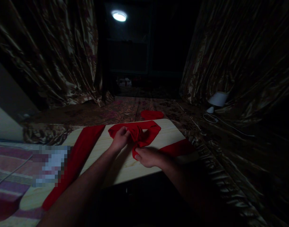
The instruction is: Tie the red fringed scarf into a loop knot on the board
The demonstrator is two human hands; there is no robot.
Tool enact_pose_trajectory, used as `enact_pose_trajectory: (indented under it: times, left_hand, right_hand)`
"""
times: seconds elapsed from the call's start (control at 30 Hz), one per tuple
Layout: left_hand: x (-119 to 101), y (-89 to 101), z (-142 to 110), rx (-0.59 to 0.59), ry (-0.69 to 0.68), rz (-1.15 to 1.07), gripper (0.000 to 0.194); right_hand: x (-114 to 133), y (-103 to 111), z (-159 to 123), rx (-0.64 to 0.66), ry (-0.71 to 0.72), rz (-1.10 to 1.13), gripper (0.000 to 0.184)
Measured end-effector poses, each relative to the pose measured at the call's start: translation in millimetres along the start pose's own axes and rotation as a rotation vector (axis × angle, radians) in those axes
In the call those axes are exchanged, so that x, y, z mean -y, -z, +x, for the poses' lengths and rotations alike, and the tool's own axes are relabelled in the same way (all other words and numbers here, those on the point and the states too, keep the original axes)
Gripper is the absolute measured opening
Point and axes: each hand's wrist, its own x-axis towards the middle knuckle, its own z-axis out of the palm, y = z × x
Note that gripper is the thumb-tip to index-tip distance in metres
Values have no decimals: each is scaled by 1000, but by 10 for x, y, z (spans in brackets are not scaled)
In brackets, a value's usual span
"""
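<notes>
A strip of red cloth (151,135) lies in a loop on a pale wood-grain board, bunched into gathered folds at its middle. At the left of those folds, my left hand (122,136) has its fingers closed on the red cloth. Nearer to me, my right hand (145,157) pinches a lower end of the same cloth between thumb and fingers. Whether the folds form a finished knot cannot be made out in the dim light.
The board (122,171) carries a wide red band (84,151) at left and another red band (177,147) at right. Beyond its far edge lies a red cloth piece (152,114). A small lamp (218,99) with a cord stands at right. Patterned curtains (71,56) hang behind.
</notes>
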Motion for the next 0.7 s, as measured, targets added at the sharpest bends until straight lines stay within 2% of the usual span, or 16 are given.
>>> enact_pose_trajectory:
  times: [0.07, 0.17, 0.3, 0.33, 0.37, 0.47, 0.5, 0.6, 0.7]
  left_hand:
    - [-3, -48, -43, 65, -4, 28, 36]
    - [17, -93, -91, 93, -6, 40, 34]
    - [41, -24, -131, 262, -10, 188, 31]
    - [34, 18, -153, 267, -17, 255, 29]
    - [24, 67, -187, 219, -24, 333, 28]
    - [-6, 209, -357, -67, 15, 619, 26]
    - [-7, 243, -431, -93, 52, 710, 25]
    - [19, 261, -654, 7, 135, 858, 31]
    - [60, 180, -790, 75, 180, 944, 41]
  right_hand:
    - [110, -66, 43, -28, 51, -86, 29]
    - [269, -158, 115, -88, 108, -179, 26]
    - [409, -270, 177, -117, 51, -173, 32]
    - [430, -287, 170, -127, 35, -166, 36]
    - [446, -297, 152, -145, 28, -166, 41]
    - [469, -265, 46, -212, 68, -182, 40]
    - [466, -233, 7, -243, 68, -174, 37]
    - [400, -82, -61, -385, -18, -113, 33]
    - [235, 77, -3, -528, -141, -55, 26]
